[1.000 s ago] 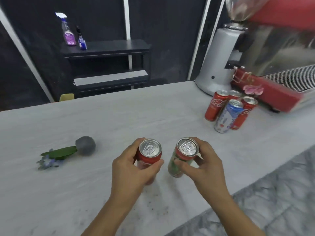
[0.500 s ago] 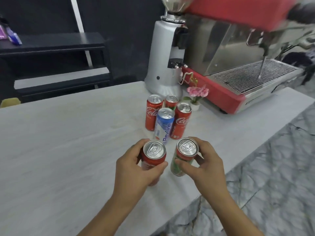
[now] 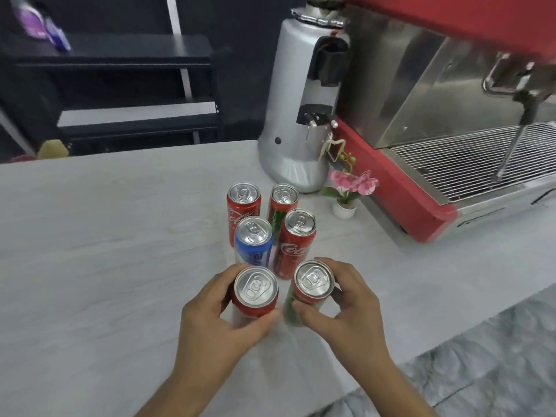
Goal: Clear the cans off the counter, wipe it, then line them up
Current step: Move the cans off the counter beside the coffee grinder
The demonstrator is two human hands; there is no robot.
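Red can (image 3: 255, 291) in left hand (image 3: 210, 323), green can (image 3: 304, 291) in right hand (image 3: 355, 314)

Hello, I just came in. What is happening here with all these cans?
A person stands at a pale counter with a can in each hand. The left hand grips a red can, and the right hand grips a green and red can. Just beyond them, four more cans stand upright in a tight group, near a small potted pink flower, a grey coffee grinder and a red espresso machine.
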